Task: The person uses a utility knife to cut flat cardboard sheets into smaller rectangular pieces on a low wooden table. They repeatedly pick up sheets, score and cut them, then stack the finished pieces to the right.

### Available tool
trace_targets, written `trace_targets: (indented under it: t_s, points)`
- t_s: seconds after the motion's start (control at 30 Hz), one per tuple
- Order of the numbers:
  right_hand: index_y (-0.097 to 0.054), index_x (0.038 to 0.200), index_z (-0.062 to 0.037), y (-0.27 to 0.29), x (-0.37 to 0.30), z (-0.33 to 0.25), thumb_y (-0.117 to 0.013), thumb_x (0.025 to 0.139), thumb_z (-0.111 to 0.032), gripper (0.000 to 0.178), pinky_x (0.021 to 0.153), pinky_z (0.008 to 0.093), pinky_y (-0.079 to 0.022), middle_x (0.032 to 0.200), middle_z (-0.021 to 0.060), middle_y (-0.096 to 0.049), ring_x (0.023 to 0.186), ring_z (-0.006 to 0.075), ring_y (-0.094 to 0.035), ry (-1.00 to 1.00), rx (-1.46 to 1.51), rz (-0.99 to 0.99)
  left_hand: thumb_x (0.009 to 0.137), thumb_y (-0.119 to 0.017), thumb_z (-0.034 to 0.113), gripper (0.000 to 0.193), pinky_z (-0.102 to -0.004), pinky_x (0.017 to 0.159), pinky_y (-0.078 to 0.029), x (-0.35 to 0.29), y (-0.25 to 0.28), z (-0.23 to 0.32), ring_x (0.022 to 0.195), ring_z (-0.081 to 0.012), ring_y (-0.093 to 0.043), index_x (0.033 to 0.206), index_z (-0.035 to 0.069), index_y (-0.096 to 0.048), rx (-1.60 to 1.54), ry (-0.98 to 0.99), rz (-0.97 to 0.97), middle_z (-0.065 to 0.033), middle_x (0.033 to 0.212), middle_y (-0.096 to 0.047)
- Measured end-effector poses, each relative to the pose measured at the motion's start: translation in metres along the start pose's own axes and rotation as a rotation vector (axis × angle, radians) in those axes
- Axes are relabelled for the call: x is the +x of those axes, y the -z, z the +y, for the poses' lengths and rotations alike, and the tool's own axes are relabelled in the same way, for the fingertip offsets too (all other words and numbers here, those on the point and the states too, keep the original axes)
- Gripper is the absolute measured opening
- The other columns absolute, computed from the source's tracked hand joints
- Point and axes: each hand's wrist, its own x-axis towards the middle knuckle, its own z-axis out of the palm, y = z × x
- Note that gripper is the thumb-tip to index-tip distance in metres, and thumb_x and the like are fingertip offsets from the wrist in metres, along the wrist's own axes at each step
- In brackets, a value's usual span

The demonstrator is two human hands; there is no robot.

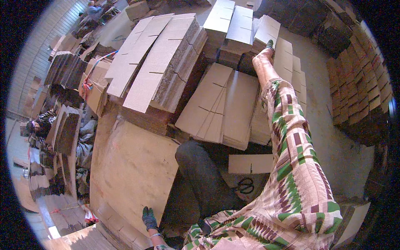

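Head view: stack of pale cardboard sheets (268,28) at upper right of centre. Right hand (263,60) at its near end, dark-covered fingertips (270,43) close together; cannot tell whether they pinch a sheet. Slotted cardboard stacks (213,100) nearer the body. Left hand (148,218), dark-gloved, low, by the pale board (129,162); finger spread unclear. Black scissors (245,186) near the lap.

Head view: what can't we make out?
All in the head view:
- Right hand: palm side faces away; grip on the cardboard stack hidden.
- Left hand: its own back hides any contact with the wooden board.
- Black-looped tool: far end lost in shadow.
- Person at far left: hands too small, dark.
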Motion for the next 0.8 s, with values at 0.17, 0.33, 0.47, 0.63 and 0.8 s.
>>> trace_targets:
  t_s: [0.17,0.33,0.47,0.63,0.8]
  points:
    - [-0.046,0.142,-0.0056,0.005,0.01,-0.012,-0.069,0.08,-0.065,0.089,0.103,0.0535,-0.039,0.14,0.0101,-0.052,0.121,0.0332,-0.052,0.043,-0.002,0.008,0.097,-0.063,0.018,0.047,-0.0397,0.108,-0.044,0.006,-0.012,0.052,0.126,-0.0321,-0.057,0.136,-0.007,-0.055,-0.201,0.122,0.025,-0.0225,0.138,-0.059]
    - [-0.048,0.139,-0.0044,0.005,0.009,-0.009,-0.071,0.079,-0.063,0.087,0.101,0.0518,-0.041,0.136,0.0099,-0.054,0.117,0.032,-0.053,0.042,0.004,-0.014,0.098,-0.062,0.018,0.044,-0.0385,0.106,-0.046,0.001,0.0,0.061,0.124,-0.0312,-0.059,0.134,-0.007,-0.057,-0.154,0.154,0.022,-0.0214,0.136,-0.061]
    - [-0.05,0.136,-0.0035,0.007,0.013,-0.02,-0.073,0.078,-0.061,0.085,0.099,0.0504,-0.042,0.133,0.0097,-0.055,0.114,0.0311,-0.054,0.075,0.01,-0.011,0.097,-0.063,0.02,0.042,-0.0377,0.105,-0.047,0.011,-0.012,0.055,0.121,-0.0303,-0.061,0.13,-0.006,-0.061,-0.19,0.137,0.0,-0.0212,0.133,-0.064]
    - [-0.052,0.133,-0.0023,0.001,0.011,-0.02,-0.076,0.077,-0.059,0.083,0.097,0.0486,-0.043,0.129,0.0095,-0.057,0.111,0.0299,-0.055,0.081,0.003,-0.022,0.097,-0.064,0.02,0.041,-0.0377,0.105,-0.047,0.01,-0.013,0.045,0.118,-0.0296,-0.063,0.128,-0.007,-0.062,0.009,0.09,0.01,-0.0199,0.13,-0.066]
    - [-0.055,0.13,-0.0011,-0.004,0.011,-0.022,-0.078,0.075,-0.056,0.081,0.095,0.0468,-0.045,0.126,0.0092,-0.059,0.107,0.0287,-0.057,0.09,-0.001,-0.029,0.097,-0.064,0.019,0.038,-0.0377,0.104,-0.047,0.015,-0.012,0.0,0.116,-0.0298,-0.064,0.124,-0.007,-0.065,0.132,-0.058,0.02,-0.0197,0.128,-0.067]
